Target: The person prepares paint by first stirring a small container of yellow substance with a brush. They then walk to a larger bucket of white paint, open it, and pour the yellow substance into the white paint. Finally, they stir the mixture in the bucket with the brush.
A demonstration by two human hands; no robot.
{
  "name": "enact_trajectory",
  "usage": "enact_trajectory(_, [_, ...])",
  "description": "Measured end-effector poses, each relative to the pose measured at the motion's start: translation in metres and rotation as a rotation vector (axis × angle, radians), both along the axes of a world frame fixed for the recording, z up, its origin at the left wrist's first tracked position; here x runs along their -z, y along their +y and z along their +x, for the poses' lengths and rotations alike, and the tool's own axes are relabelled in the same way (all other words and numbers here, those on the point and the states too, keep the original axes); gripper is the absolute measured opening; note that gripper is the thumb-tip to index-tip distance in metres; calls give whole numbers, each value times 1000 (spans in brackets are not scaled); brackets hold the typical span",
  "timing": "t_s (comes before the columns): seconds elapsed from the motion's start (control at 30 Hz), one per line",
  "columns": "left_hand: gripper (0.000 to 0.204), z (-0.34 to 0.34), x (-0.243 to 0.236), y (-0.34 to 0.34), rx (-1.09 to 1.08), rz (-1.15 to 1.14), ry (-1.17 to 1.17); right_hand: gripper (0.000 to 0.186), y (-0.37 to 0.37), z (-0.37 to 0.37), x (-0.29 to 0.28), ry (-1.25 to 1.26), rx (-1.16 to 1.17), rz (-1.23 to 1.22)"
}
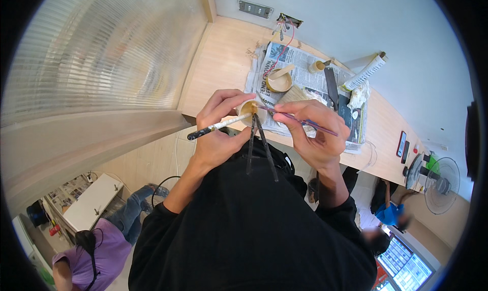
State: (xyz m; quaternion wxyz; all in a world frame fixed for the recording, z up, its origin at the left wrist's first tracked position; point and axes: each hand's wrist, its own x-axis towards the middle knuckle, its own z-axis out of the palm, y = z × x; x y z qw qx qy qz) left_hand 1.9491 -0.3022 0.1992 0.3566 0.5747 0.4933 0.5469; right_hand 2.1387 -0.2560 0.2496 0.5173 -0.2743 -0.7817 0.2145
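My left hand (217, 129) is closed around a small pale cup (243, 108) with yellowish paint inside. A white-handled brush (226, 122) with a speckled black end leans out of it to the left, and two dark sticks (263, 138) slant down from its rim toward me. My right hand (319, 131) pinches a thin purple brush (267, 108), whose tip is at the cup's mouth. Just beyond, on newspaper (292, 57) spread over the wooden desk, are a tan tub (277, 87) with a flat stick, a wide brush (294, 95) and a smaller jar (316, 67).
A ribbed translucent partition (91, 52) borders the left. Loose wires (284, 32) hang from a wall opening. A dark blade (331, 88), tube (365, 72), phones (401, 143) and a fan (441, 184) lie or stand rightward. Other people (109, 250) are at lower left and lower right.
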Motion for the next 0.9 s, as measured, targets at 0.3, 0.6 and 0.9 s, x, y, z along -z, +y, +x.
enact_trajectory(0.3, [54,-4,-3,-4,-25,11,27,29,-3,3,-4,-1,-111,-4])
enact_trajectory(0.6, [53,-8,-1,-7,-48,11,11,29,-6,-4,-8,-55,-174,-44])
enact_trajectory(0.9, [54,-9,0,-9,-38,-26,-21,29,-2,-13,-8,-151,-122,31])
